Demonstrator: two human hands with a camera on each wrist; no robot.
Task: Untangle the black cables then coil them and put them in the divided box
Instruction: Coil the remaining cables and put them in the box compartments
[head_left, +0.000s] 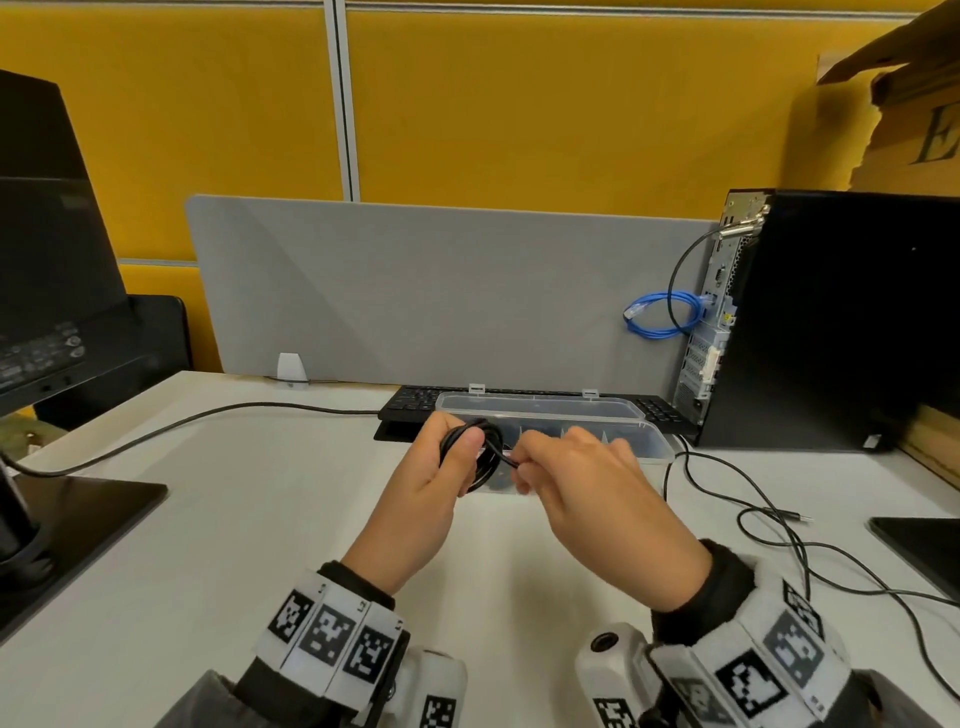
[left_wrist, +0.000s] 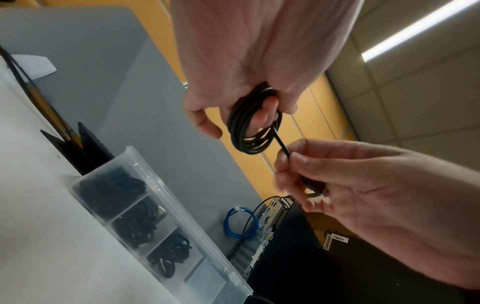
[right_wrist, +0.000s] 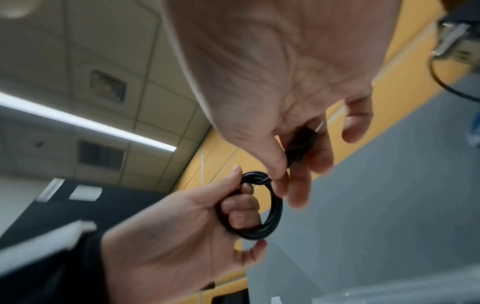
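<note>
My left hand (head_left: 457, 457) grips a small coil of black cable (head_left: 485, 457), with fingers through the loops, above the table just in front of the clear divided box (head_left: 649, 452). The same coil (left_wrist: 253, 127) hangs from that hand (left_wrist: 249, 82) in the left wrist view. My right hand (head_left: 561, 462) pinches the cable's free end, with the plug (left_wrist: 313, 190) tucked in its fingers (left_wrist: 296, 164). In the right wrist view the coil (right_wrist: 267, 216) sits below my right hand (right_wrist: 293, 148). Three box compartments (left_wrist: 135, 224) hold coiled black cables. Another black cable (head_left: 779, 540) lies loose at the right.
A black keyboard (head_left: 415, 402) lies behind the box. A black computer tower (head_left: 831, 322) with a blue network cable (head_left: 660, 317) stands at the right. A monitor and its stand (head_left: 62, 509) sit at the left, its cable (head_left: 182, 421) crossing the table. A grey divider (head_left: 441, 291) closes the back.
</note>
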